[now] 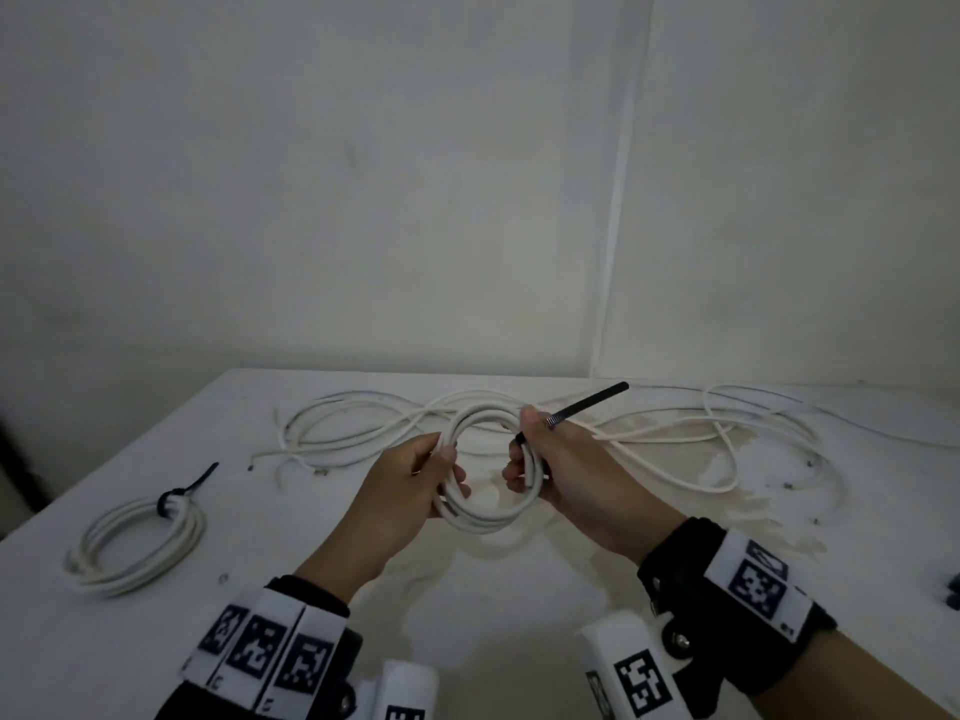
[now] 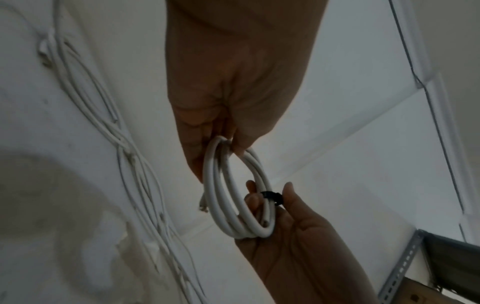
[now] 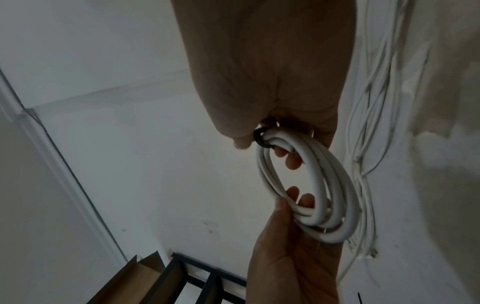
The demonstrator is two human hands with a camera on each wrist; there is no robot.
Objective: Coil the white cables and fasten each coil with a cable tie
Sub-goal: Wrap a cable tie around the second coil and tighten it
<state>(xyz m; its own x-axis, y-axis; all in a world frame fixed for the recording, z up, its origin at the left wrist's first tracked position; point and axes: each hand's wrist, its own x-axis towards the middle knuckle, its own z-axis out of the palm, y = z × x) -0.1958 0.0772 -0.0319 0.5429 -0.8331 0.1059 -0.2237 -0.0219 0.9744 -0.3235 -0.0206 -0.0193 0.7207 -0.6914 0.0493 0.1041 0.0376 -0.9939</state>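
Observation:
Both hands hold a small white cable coil (image 1: 485, 517) (image 2: 233, 209) (image 3: 335, 197) above the white table (image 1: 519, 605). My left hand (image 1: 415, 485) (image 2: 228, 115) grips the coil's left side, fingers curled round the strands. My right hand (image 1: 561, 459) (image 3: 270, 98) grips the right side, where a black cable tie (image 1: 587, 405) (image 2: 271, 196) (image 3: 261, 137) loops round the strands; its tail sticks up and to the right past my thumb. Another coil (image 1: 137, 545), fastened with a black tie (image 1: 179, 488), lies at the left of the table.
Several loose white cables (image 1: 675, 433) lie tangled across the back of the table, from left to right. A small dark object (image 1: 953, 589) sits at the right edge. White walls meet in a corner behind the table. A metal rack (image 3: 202, 273) stands lower down.

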